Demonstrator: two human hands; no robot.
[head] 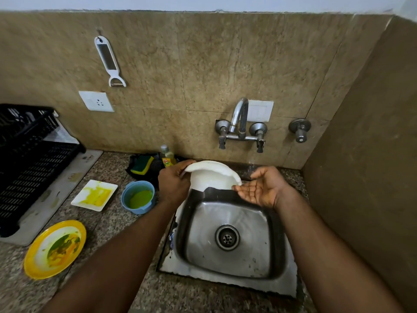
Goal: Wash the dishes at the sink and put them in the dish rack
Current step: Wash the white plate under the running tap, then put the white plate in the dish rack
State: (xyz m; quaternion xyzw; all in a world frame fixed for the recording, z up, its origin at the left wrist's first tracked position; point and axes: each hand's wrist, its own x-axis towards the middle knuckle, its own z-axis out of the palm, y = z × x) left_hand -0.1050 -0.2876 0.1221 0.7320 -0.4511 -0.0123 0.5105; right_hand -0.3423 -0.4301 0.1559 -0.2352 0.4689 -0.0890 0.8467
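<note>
A white plate (212, 176) is tilted over the back edge of the steel sink (228, 274). My left hand (172, 182) grips its left rim. My right hand (261, 188) is palm up with straight fingers, and its fingertips touch the plate's right edge. On the counter to the left lie a soiled square white plate (94, 195), a blue bowl (138, 196) with green residue and a yellow-rimmed round plate (55, 248) smeared with food. The black dish rack (29, 154) stands at the far left.
The tap (241, 123) juts from the wall above the sink, with a separate valve (300, 129) to its right. A dish soap bottle (167, 157) and a yellow-green sponge (142, 164) sit behind the bowl. A peeler (109, 62) hangs on the wall. A side wall closes the right.
</note>
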